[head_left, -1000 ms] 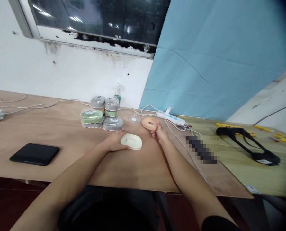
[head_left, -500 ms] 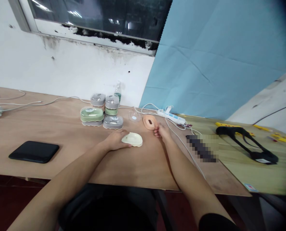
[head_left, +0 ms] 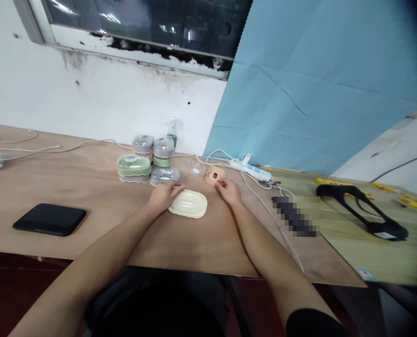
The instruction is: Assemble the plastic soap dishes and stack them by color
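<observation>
A pale yellow shallow oval dish (head_left: 188,204) lies flat on the table, its inside with a raised long ridge facing up. My left hand (head_left: 163,196) is at the dish's upper left rim, thumb and forefinger slightly apart; it seems to touch the rim without gripping it. My right hand (head_left: 228,191) pinches the near edge of a peach-coloured rounded piece (head_left: 210,176) with a small dark slot in its middle. The piece is tilted, and fingers cover its lower right edge. Just left of it lies a clear plastic cover (head_left: 196,169) with a round white label.
Stacked lidded boxes in green (head_left: 134,165) and grey (head_left: 164,176) stand behind my left hand, a bottle (head_left: 172,128) behind them. A white power strip (head_left: 250,170) with cables lies back right. A black flat case (head_left: 49,219) is at left, a black strap-like frame (head_left: 361,210) at right.
The yellow dish has gone from tilted in my left hand's grip to flat on the table. My right hand has moved slightly left with the peach piece.
</observation>
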